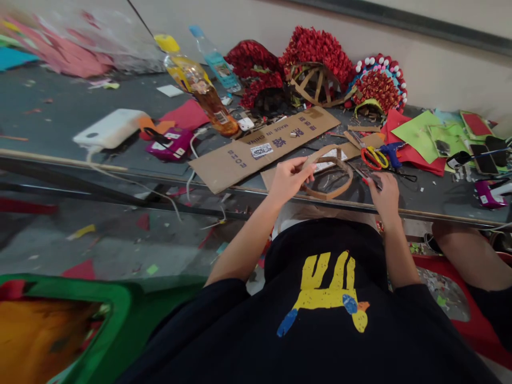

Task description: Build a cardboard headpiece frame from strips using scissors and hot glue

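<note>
My left hand [294, 178] is closed on the left side of a brown cardboard ring [330, 194], pinching it between thumb and fingers. The ring is a narrow strip bent into a loop, held above the front edge of the table. To its right, my right hand [386, 194] is closed around a slim bladed tool [362, 175] with a red part; its exact kind is unclear. The tool's tip points toward the ring, close to its right side. Just behind my right hand lie scissors [374, 158] with orange and yellow handles and a blue glue gun [394, 154].
A flat cardboard piece [244, 162] lies behind my left hand. Red decorated headpieces [316, 58] stand against the wall. A tilted tea bottle [206, 96], a white power bank [112, 128] and coloured sheets [424, 133] are on the table. A green-rimmed bin [120, 320] is at lower left.
</note>
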Action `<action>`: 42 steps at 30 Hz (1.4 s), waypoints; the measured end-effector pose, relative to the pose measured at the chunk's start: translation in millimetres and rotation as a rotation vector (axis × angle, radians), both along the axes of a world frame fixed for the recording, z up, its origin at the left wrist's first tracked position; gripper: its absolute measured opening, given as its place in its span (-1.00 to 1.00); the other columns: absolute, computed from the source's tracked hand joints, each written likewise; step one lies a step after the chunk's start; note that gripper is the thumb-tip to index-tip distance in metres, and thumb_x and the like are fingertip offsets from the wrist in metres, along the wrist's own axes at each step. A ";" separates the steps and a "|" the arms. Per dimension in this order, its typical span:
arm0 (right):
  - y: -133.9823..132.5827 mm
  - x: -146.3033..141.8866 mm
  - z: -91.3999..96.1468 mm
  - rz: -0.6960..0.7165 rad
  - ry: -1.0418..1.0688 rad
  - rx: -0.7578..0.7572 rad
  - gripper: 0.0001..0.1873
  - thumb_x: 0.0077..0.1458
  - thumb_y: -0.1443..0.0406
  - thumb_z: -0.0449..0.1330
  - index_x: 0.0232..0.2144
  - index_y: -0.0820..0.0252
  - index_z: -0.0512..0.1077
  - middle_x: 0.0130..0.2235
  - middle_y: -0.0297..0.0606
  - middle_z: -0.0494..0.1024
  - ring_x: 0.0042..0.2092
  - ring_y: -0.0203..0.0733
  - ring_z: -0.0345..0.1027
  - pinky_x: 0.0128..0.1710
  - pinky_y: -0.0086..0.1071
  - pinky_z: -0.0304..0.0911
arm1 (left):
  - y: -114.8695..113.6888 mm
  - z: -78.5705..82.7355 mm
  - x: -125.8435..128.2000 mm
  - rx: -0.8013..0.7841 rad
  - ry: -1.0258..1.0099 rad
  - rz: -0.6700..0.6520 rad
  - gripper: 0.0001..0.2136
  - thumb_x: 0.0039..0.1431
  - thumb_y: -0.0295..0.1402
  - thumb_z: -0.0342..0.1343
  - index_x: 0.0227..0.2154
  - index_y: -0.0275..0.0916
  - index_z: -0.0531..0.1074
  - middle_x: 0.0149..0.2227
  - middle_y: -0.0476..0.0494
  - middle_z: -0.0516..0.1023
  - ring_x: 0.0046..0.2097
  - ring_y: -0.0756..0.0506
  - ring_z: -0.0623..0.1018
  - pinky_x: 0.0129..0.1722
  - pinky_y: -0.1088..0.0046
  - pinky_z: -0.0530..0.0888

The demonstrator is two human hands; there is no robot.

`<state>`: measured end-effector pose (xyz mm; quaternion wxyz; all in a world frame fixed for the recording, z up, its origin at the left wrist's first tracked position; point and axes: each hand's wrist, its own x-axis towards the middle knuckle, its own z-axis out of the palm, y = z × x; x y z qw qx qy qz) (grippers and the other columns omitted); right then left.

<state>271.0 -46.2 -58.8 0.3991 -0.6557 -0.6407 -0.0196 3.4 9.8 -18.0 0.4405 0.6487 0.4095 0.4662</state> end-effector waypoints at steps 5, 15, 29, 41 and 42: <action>-7.6 -15.0 20.8 0.157 0.431 -0.081 -0.59 0.13 -0.04 0.09 -0.20 0.12 0.47 -0.26 -0.23 0.57 -0.29 -0.19 0.43 -0.29 -0.30 0.36 | -14.8 12.7 -0.1 0.001 -0.160 -0.010 -0.65 0.05 -0.03 0.17 -0.34 -0.25 0.53 -0.69 0.07 0.31 -0.64 0.09 0.28 -0.57 0.55 0.32; -21.7 -30.7 16.4 0.454 1.087 -0.186 -0.66 -0.02 0.05 0.28 -0.24 0.07 0.41 -0.41 -0.40 0.58 -0.46 -0.32 0.43 -0.47 -0.43 0.39 | -16.0 3.7 -3.7 0.287 0.076 -0.107 -0.58 0.24 -0.01 -0.05 -0.12 -0.22 0.49 -0.37 -0.12 0.56 -0.32 -0.04 0.54 -0.26 0.44 0.47; -24.0 -47.3 10.7 0.397 1.212 -0.077 -0.71 -0.01 0.10 0.25 -0.29 -0.01 0.25 -0.43 -0.50 0.42 -0.46 -0.38 0.37 -0.47 -0.51 0.39 | -51.2 23.0 25.4 0.531 0.221 -0.029 -0.79 0.21 -0.22 0.08 -0.34 -0.21 0.54 -0.36 -0.10 0.60 -0.36 -0.01 0.54 -0.33 0.49 0.47; -56.9 -65.6 19.5 0.481 0.541 0.454 -0.76 0.09 0.25 0.23 -0.40 0.01 0.17 -0.46 -0.47 0.42 -0.46 -0.34 0.37 -0.49 -0.45 0.26 | -68.1 15.9 43.5 0.151 -0.254 -0.304 -0.70 0.12 -0.08 0.17 -0.28 -0.20 0.58 -0.33 -0.16 0.61 -0.34 -0.03 0.58 -0.35 0.49 0.52; -59.1 -64.6 19.7 0.497 0.477 0.503 -0.77 0.09 0.29 0.22 -0.41 0.01 0.17 -0.47 -0.47 0.42 -0.46 -0.33 0.37 -0.50 -0.44 0.26 | -70.0 16.8 41.1 0.166 -0.264 -0.329 -0.73 0.12 -0.10 0.17 -0.30 -0.19 0.58 -0.33 -0.16 0.62 -0.34 -0.03 0.59 -0.34 0.48 0.53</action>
